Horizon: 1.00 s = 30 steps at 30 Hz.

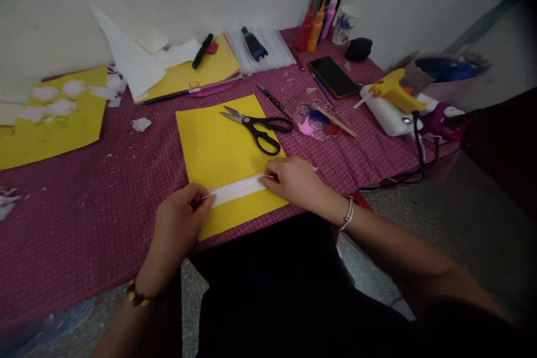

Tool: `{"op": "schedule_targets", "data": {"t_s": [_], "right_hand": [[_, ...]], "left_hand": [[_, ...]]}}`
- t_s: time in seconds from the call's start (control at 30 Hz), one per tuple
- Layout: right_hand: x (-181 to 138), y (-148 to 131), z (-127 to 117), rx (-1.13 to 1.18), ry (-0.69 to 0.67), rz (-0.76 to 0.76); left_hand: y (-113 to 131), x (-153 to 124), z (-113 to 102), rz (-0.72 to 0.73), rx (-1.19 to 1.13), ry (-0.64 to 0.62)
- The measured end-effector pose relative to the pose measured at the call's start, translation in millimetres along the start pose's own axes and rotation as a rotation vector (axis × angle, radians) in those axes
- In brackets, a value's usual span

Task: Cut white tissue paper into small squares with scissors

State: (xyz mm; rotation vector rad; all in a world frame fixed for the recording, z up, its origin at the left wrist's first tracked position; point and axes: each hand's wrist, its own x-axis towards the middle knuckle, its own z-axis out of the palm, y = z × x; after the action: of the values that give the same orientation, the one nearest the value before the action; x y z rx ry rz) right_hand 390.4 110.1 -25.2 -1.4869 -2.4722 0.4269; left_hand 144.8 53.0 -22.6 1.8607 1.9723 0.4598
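Note:
A white paper strip [238,189] stretches between my two hands, just over a yellow sheet [210,148] near the table's front edge. My left hand [178,221] pinches the strip's left end between thumb and fingers. At the other end, my right hand [291,179] is closed on the strip in the same way. Black-handled scissors [262,126] lie on the upper right part of the yellow sheet, blades slightly apart and pointing left. Whether the strip touches the sheet I cannot tell.
A paint palette [314,121] with a wooden stick lies right of the scissors. Farther right, a yellow glue gun [396,91] rests on a white box with cables. A phone [333,76] and paint bottles [305,28] stand behind. Another yellow sheet [84,128] carries pale flower shapes.

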Motion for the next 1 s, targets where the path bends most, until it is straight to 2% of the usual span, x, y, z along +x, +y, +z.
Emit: {"op": "schedule_targets", "data": {"t_s": [0.13,0.3,0.47,0.57,0.63,0.73,0.87,0.93,1.0], "right_hand": [[1,-3,-5,-0.038,-0.014,-0.044],[12,-6,-20,-0.149,-0.111,-0.227],[29,-10,-31,-0.225,-0.266,-0.331],[35,-12,-33,-0.215,-0.376,-0.325],[36,-12,-33,-0.170,-0.401,-0.302],[35,-10,-34,0.027,-0.308,-0.248],[38,-10,-37,0.480,-0.189,-0.122],[41,-14,-36,0.673,-0.173,-0.092],[44,-21,-33,0.781,-0.155,-0.087]], "left_hand": [[-1,1,-2,0.094,0.135,0.035],[-8,2,-3,0.230,0.288,0.077],[-14,-1,-8,0.264,0.274,0.025],[-19,-4,-11,0.265,0.240,0.012],[-23,-5,-14,0.254,0.192,0.017],[-28,-6,-19,0.174,0.009,0.086],[-19,-7,-25,-0.077,-0.554,0.194],[-6,-4,-26,-0.142,-0.861,0.138],[9,2,-24,-0.148,-1.087,0.040]]}}
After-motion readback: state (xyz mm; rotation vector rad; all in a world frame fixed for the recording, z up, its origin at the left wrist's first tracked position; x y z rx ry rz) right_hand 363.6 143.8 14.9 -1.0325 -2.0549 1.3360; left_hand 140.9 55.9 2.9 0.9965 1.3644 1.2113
